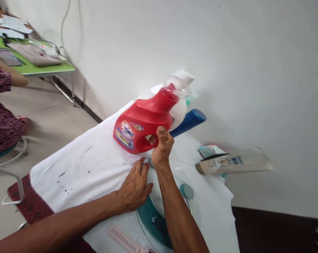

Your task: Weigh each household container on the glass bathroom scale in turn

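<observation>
Right hand [161, 146] clamped on the loop handle of the red detergent bottle [145, 117], leaning over the cloth-covered counter [77, 182], left hand [134, 184] spread and unladen beside the round glass scale [156, 223]; stiff, smooth-walled, probably weighty if full, the bottle is best gripped there.

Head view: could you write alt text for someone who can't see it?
The right hand grips a handled red OMO bottle over a white cloth. The left hand lies at the edge of a round, glass-topped teal device, with a pink strap below.
</observation>
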Motion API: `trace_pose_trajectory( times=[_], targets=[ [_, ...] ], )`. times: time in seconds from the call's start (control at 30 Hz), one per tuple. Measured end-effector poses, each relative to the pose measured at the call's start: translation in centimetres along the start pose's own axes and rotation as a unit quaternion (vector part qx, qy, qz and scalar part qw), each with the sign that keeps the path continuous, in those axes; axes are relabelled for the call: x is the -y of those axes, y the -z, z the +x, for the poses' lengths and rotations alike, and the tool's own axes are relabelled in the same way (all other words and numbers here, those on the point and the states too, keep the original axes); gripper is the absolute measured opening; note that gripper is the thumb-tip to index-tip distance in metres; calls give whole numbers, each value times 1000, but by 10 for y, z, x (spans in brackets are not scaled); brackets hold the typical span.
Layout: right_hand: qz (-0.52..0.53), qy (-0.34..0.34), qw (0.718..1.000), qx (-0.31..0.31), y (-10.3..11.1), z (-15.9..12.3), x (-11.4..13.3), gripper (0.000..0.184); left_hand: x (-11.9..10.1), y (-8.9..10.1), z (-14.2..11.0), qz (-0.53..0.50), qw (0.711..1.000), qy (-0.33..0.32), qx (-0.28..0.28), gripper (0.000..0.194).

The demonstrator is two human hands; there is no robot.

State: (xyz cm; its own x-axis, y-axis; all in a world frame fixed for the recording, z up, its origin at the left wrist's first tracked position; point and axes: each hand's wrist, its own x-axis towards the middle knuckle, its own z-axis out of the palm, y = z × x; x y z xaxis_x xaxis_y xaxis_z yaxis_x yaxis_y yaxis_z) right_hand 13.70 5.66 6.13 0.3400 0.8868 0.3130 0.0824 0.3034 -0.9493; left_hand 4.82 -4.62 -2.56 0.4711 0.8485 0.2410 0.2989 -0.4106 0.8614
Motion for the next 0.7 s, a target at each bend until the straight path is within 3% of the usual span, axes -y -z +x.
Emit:
trace_pose_trajectory(
  times=[0.1, 0.17, 0.27, 0.37, 0.43, 0.5, 0.6, 0.7],
  targets=[
    [-116, 50, 991, 54, 27, -14, 15, 50, 4, -2, -1, 6, 1000, -15, -20, 63],
    [-201, 91, 975, 28, 56, -24, 26, 55, 6, -2, -1, 22, 999, -28, -28, 62],
    [-286, 135, 942, -114, 122, -32, 35, 57, 5, 0, -1, 50, 998, -33, -23, 61],
    [-356, 135, 877, -295, 204, -21, 26, 64, 3, 3, -1, 65, 997, -28, -16, 59],
    [-395, 89, 824, -396, 253, -6, 13, 85, 2, 4, 0, 73, 997, -31, -16, 57],
    [-377, 25, 824, -423, 288, 11, -3, 91, 2, 4, 0, 83, 996, -34, -12, 56],
    [-351, -23, 850, -393, 311, 34, -24, 79, 2, 4, 0, 93, 995, -26, -8, 57],
    [-363, -23, 833, -416, 312, 51, -37, 69, 2, 5, 1, 91, 996, -22, -7, 58]
  ],
)
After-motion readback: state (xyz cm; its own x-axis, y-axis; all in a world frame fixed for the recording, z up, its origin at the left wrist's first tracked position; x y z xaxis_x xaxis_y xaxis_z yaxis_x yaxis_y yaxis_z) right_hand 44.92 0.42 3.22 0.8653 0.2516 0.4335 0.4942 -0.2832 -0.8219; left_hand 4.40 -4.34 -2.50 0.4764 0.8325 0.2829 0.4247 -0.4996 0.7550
